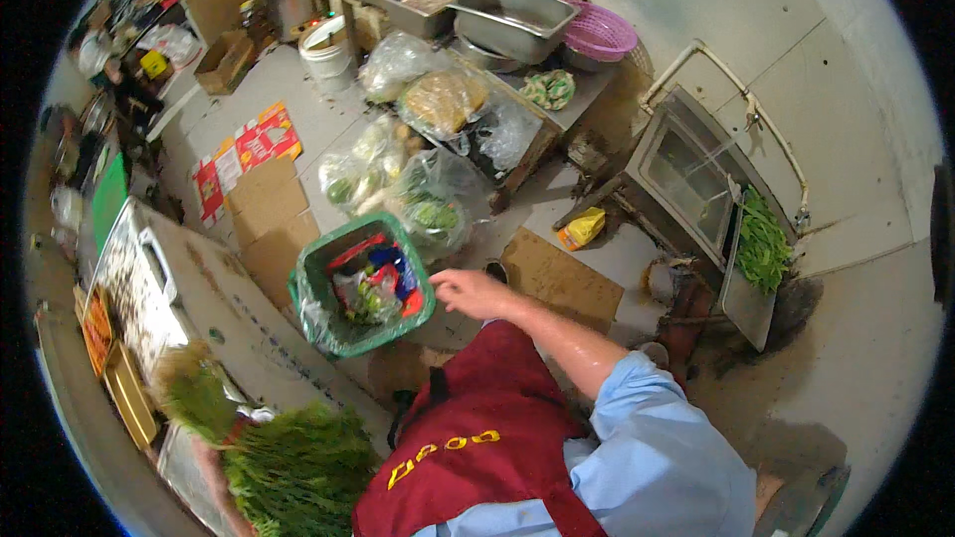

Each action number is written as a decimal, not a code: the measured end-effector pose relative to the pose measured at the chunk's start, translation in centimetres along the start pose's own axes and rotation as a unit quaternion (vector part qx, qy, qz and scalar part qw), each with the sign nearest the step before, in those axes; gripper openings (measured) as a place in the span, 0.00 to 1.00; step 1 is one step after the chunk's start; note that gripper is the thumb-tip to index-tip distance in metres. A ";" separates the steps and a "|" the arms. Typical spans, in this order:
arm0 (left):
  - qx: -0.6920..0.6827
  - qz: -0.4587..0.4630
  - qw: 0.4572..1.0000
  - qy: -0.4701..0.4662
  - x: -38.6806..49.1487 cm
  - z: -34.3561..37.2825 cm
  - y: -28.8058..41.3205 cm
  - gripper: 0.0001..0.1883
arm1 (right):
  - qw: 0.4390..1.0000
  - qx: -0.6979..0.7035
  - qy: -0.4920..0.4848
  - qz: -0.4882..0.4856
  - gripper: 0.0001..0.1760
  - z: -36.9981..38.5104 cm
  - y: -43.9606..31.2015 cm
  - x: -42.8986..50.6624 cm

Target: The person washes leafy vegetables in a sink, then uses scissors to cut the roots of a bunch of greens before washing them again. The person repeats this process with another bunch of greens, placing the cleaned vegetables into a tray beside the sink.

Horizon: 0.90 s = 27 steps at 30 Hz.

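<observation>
My left hand, at the lower left, is shut on a big bunch of feathery green herbs, tied with a reddish band; the leaves hide most of the fingers. My right hand is at the right rim of a green plastic bin, its fingertips at the edge; whether they grip it is not clear. The bin has a liner and holds colourful wrappers and plastic scraps. Beyond it, clear bags of vegetables lie on the floor.
A white chest-like box stands left of the bin. Flat cardboard lies on the floor. At right is a metal sink with running water and leafy greens beside it. A low table bears steel pans.
</observation>
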<state>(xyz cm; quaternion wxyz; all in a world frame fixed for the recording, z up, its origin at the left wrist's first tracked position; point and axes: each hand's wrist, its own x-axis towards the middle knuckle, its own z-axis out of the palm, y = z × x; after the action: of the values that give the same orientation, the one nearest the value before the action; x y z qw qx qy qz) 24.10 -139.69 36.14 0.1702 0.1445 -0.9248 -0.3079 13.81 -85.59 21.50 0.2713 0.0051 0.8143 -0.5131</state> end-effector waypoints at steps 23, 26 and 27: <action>0.024 -0.309 0.879 -0.361 5.1 38.7 23.5 0.36 | 0.822 -0.161 0.526 0.146 0.16 -64.7 23.8 36.0; 0.016 -0.315 0.873 -0.371 6.1 37.8 24.8 0.36 | 0.819 -0.281 0.482 0.131 0.25 -66.7 25.6 35.5; 0.008 -0.313 0.872 -0.375 6.6 37.5 25.5 0.37 | 0.825 -0.314 0.451 0.129 0.27 -67.3 26.4 35.6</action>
<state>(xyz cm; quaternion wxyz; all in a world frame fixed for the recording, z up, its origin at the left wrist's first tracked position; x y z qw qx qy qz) -1.08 -103.08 25.18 -0.2962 0.3016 -0.8278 -0.3688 -38.38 -26.25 5.62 -0.0758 0.2558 0.9549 -0.1304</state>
